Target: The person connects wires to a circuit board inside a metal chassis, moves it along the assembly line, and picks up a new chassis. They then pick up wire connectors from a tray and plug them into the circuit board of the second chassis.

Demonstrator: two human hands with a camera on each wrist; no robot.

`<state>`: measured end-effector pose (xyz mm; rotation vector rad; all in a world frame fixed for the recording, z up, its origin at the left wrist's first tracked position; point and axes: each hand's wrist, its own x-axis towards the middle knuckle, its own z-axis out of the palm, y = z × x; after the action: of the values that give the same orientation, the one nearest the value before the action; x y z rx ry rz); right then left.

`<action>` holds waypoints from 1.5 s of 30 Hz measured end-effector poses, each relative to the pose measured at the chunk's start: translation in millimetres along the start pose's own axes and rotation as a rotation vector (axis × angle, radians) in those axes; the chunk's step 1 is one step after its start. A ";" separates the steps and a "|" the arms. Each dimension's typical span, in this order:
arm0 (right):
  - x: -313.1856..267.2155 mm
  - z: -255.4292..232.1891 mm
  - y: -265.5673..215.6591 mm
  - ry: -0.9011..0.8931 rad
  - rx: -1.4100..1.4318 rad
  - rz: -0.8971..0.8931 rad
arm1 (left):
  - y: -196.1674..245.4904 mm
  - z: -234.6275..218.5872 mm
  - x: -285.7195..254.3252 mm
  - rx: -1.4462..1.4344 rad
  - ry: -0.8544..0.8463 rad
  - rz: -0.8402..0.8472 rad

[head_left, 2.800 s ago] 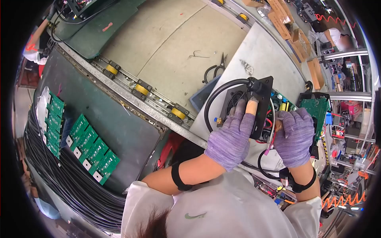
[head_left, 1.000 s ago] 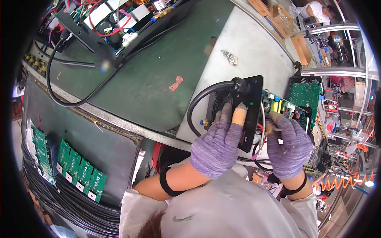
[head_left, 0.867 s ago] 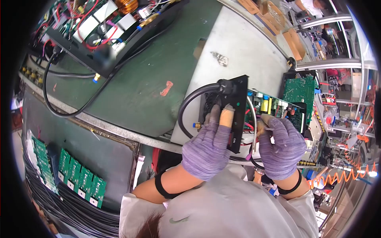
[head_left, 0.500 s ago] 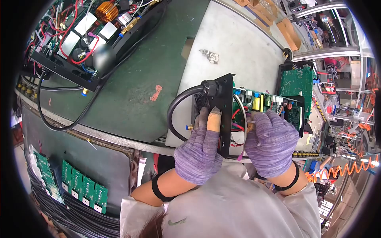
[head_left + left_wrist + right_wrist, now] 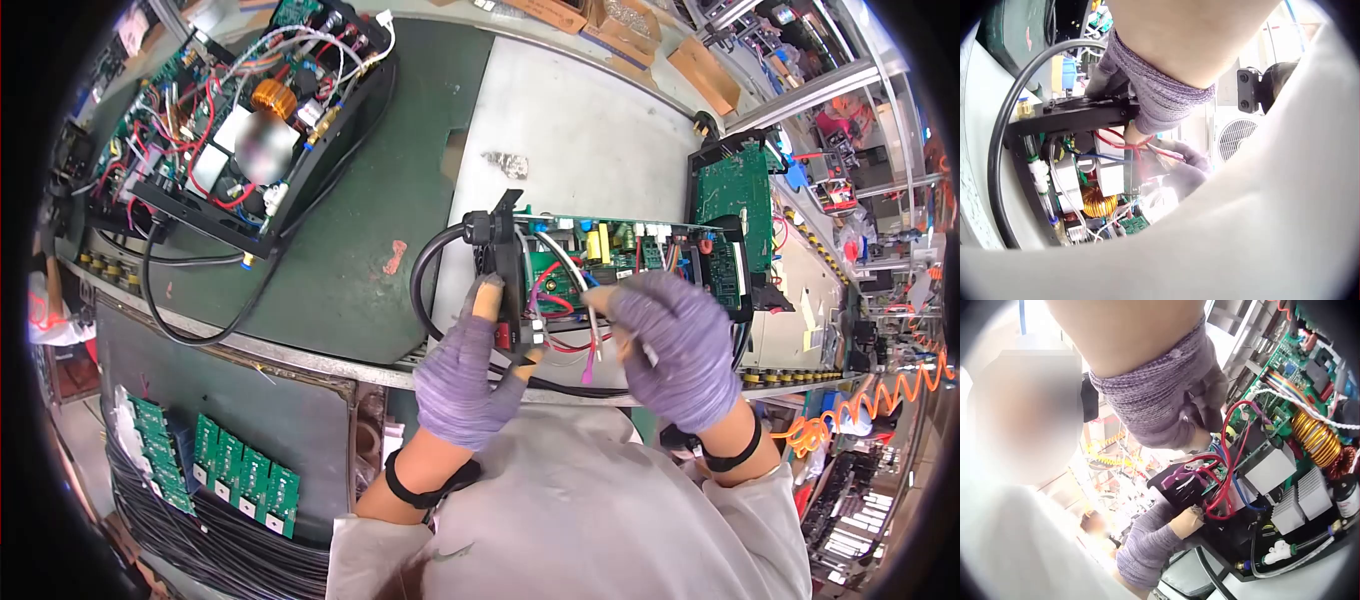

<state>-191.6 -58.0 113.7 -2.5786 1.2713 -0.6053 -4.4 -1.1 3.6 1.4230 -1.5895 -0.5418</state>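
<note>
In the head view, my left hand [image 5: 465, 380], in a purple knit glove, grips the lower end of a black end panel [image 5: 508, 270], with a fingertip on its outer side and the thumb near its inner edge. Behind the panel sits an open electronic unit with a green circuit board [image 5: 555, 270]. My gloved right hand [image 5: 685, 345] is bent and blurred beside the loose white wire [image 5: 575, 265] and its pink terminal [image 5: 588, 375]. I cannot tell whether its fingers hold a wire. Red wires [image 5: 1225, 469] hang between both hands in the right wrist view.
A second open unit [image 5: 270, 210] stands on the green mat [image 5: 400, 170] at left. A thick black cord [image 5: 418, 290] loops from the panel. A large green board [image 5: 735, 200] stands at right. Several green boards [image 5: 240, 470] and black cables [image 5: 190, 545] lie at lower left.
The view has swung left, bringing the second unit in. My left hand went from straight fingers on the panel's face to gripping its lower end. My right fingers moved from among the wires to beside them.
</note>
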 end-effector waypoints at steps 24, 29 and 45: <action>10.2 -12.9 18.9 0.106 0.679 0.237 | 44.1 -27.0 115.2 0.152 -0.333 0.321; -11.4 7.4 28.8 0.131 0.284 0.131 | 30.7 -38.3 120.5 -0.615 -0.318 -0.026; -31.2 50.0 27.1 0.172 -0.049 -0.222 | 46.1 -8.7 -29.7 0.006 0.047 -0.045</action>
<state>-205.5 -49.7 50.9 -2.7830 1.0651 -0.8644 -24.3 40.0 35.2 1.4693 -1.5262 -0.5268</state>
